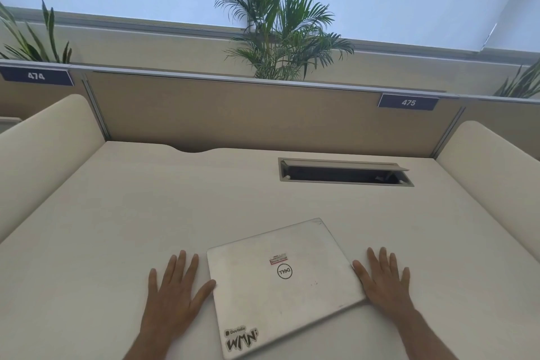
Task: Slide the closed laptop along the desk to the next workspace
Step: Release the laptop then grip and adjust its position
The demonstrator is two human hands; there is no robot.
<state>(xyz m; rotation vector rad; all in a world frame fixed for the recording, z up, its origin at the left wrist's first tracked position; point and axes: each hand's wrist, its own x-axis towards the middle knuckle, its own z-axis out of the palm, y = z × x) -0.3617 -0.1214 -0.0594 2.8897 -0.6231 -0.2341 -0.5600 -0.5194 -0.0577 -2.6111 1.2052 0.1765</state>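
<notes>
The closed laptop (282, 283) lies flat on the desk (122, 213), close to the person, and it sits a little crooked. Its near corner with the stickers (241, 339) is right by the desk's front edge. If the push goes the wrong way, that corner could slip off the edge and the laptop could fall.

The left hand (175, 292) is open and flat on the desk, just beside the laptop's left side. Its thumb touches that side. The right hand (385, 283) is open and flat too, and it rests against the laptop's right side. Neither hand is gripping anything. Flat hands can push, but they cannot hold on. If one hand pushes harder than the other, the laptop may spin and not go straight. A hand could also slide up over the smooth lid and lose it.

Farther back, on the right, there is an open cable slot (346, 174) in the desk. It is well apart from the laptop now. A push that goes too far back could let a corner catch in it.

At each side stands a rounded side wall, one on the left (43, 155) and one on the right (493, 172). They stand between this spot and the next ones, marked 474 (36, 76) and 475 (408, 102). A quick slide sideways could bump the laptop into a wall. It probably has to go around the front end.
</notes>
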